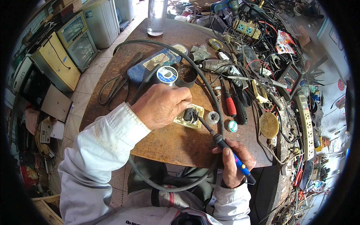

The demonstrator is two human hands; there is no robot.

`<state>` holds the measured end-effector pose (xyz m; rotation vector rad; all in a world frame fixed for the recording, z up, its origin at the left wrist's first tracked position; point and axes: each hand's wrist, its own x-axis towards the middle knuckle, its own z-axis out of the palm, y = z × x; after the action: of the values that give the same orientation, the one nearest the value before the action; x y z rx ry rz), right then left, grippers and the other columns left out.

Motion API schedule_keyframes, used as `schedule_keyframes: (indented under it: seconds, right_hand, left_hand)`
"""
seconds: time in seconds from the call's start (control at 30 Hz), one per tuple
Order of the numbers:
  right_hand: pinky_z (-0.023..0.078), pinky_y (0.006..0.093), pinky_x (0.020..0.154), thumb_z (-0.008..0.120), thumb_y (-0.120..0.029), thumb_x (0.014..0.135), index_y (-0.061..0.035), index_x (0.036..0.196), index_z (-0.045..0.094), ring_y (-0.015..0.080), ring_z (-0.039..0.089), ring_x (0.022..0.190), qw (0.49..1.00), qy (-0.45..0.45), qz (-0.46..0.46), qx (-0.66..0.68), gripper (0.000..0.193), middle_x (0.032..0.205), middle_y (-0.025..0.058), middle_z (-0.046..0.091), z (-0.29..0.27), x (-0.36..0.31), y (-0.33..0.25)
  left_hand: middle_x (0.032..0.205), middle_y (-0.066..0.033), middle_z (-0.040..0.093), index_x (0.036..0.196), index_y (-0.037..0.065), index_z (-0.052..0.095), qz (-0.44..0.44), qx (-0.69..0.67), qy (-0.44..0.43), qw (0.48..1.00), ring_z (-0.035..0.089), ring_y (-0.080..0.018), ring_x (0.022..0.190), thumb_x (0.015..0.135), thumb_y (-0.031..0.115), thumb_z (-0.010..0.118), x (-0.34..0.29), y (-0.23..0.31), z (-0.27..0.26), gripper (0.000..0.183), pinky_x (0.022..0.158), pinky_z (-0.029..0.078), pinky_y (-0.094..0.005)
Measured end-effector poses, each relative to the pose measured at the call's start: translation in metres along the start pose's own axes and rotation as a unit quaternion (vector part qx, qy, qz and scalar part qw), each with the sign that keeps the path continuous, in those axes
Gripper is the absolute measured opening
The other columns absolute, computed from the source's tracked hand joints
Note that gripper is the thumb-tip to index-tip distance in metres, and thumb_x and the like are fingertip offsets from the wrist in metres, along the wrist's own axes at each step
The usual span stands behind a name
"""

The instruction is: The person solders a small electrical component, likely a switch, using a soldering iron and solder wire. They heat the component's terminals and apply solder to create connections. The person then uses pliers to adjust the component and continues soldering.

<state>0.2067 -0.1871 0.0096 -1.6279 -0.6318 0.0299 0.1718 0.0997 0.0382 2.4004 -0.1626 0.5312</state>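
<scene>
My right hand (234, 163) is wrapped round the blue handle of a soldering iron (221, 142). The iron's tip slants up and left to a small cream plastic housing (182, 122) with a dark part (190, 115) inside. Over the left side of that housing, my left hand (161, 105) has thumb and fingers pinched together; what they hold, if anything, is hidden. Just beyond it stand a solder spool (167, 74) and a dark round tin (187, 75) with brown contents. Right of the housing sits a small clear jar (212, 117), and near it a green-and-white round lid (232, 126).
A thick grey cable (164, 187) loops across the wooden table (157, 150) and over my lap. A blue case (150, 64) and scissors (112, 88) lie far left. Red-handled screwdriver (230, 105), tangled wires and a power strip (307, 127) crowd the right. A clear container (156, 18) stands far back.
</scene>
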Motion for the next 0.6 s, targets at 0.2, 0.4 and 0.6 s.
schedule_keyframes:
  seconds: [0.2,0.4,0.6]
  right_hand:
    - [0.058,0.028,0.075,0.076,-0.016,0.098,0.0068,0.112,0.073,0.017,0.076,0.082,1.0,0.003,0.022,0.019,0.026,0.089,0.0157,0.08,-0.0013,0.0018,0.0004]
    - [0.058,0.0286,0.076,0.076,-0.017,0.099,0.0069,0.113,0.073,0.0176,0.076,0.083,1.0,-0.001,0.023,0.018,0.028,0.09,0.0161,0.08,-0.0028,0.0021,0.0014]
    - [0.058,0.0292,0.076,0.077,-0.022,0.099,0.0082,0.113,0.073,0.019,0.077,0.083,0.998,0.0,0.051,0.045,0.033,0.092,0.0165,0.08,-0.004,0.0032,0.0005]
  left_hand:
    - [0.076,-0.0155,0.068,0.097,0.0,0.066,0.004,-0.001,0.002,1.0,0.069,-0.0291,0.067,0.099,0.01,0.074,0.0004,-0.0007,0.0005,0.013,0.062,0.052,-0.0392]
    - [0.076,-0.0153,0.068,0.097,0.001,0.066,0.007,0.002,0.002,1.0,0.069,-0.0291,0.067,0.099,0.011,0.074,0.0004,-0.0007,0.0,0.013,0.062,0.052,-0.0393]
    - [0.076,-0.0148,0.068,0.097,0.001,0.066,0.002,0.001,0.0,1.0,0.069,-0.0287,0.067,0.099,0.012,0.074,-0.0001,-0.0011,0.0005,0.014,0.061,0.052,-0.0393]
